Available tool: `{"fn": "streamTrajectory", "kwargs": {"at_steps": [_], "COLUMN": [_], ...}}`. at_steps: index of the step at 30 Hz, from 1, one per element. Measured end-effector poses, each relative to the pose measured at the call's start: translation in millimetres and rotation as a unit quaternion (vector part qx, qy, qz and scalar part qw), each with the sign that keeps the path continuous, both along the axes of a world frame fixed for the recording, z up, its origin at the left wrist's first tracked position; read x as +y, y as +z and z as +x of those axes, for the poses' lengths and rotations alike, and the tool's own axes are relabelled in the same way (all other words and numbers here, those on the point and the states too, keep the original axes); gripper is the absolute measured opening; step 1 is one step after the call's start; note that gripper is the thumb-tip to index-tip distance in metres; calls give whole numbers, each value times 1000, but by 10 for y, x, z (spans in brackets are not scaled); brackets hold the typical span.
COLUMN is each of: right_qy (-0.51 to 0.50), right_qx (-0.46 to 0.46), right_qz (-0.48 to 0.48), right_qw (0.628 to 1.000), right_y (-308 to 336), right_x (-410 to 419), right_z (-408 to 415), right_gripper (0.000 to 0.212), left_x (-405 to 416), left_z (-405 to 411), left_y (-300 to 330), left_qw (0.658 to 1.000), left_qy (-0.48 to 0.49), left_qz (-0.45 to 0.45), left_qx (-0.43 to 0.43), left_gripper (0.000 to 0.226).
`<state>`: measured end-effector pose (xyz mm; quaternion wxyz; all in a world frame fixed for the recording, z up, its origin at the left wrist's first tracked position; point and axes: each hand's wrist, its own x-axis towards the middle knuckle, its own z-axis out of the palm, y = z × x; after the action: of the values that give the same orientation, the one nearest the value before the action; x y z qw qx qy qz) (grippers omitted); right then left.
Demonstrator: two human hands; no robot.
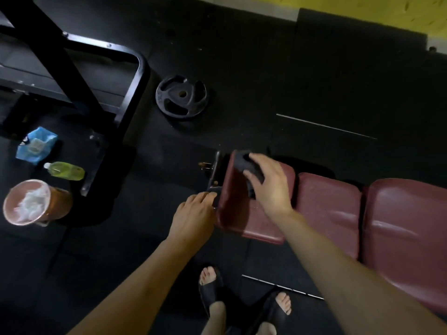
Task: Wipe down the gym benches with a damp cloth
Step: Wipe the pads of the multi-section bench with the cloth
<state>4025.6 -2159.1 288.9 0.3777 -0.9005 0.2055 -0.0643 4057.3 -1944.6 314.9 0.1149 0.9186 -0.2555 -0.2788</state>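
1. The right hand presses a dark cloth onto the end pad of the maroon bench, fingers curled over it. Best to keep the palm flat and sweep toward the pad's edges, overlapping strokes.
2. The left hand touches the dark metal bracket at the bench's end, fingers loosely extended, seemingly steadying it.
3. The bench looks glossy, its vinyl creased, in three padded sections; the seams between them will likely need extra passes.
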Motion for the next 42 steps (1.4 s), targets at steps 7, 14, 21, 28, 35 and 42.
{"fn": "streamTrajectory", "kwargs": {"at_steps": [7,14,21,28,35,42], "right_qy": [10,129,-3,82,67,37], "right_qx": [-25,-69,-84,-93,-126,-107], "right_qz": [-109,-82,-159,-89,-144,-92], "right_qw": [994,986,984,988,979,989], "right_y": [-751,-851,-836,-915,-855,-889], "right_x": [-12,680,-122,739,-2,541], "right_z": [386,-930,431,-790,123,-537], "right_gripper": [41,40,39,44,38,38], "left_x": [32,283,285,190,197,210], "left_z": [-1,-193,-148,-284,-415,-336], "left_y": [-708,-723,-738,-720,-837,-800], "left_qw": [997,990,979,965,974,970], "left_qy": [13,97,171,199,168,166], "left_qz": [-74,-97,-107,-170,-150,-178], "left_qx": [17,35,23,21,-6,-19], "left_gripper": [50,41,50,45,46,41]}}
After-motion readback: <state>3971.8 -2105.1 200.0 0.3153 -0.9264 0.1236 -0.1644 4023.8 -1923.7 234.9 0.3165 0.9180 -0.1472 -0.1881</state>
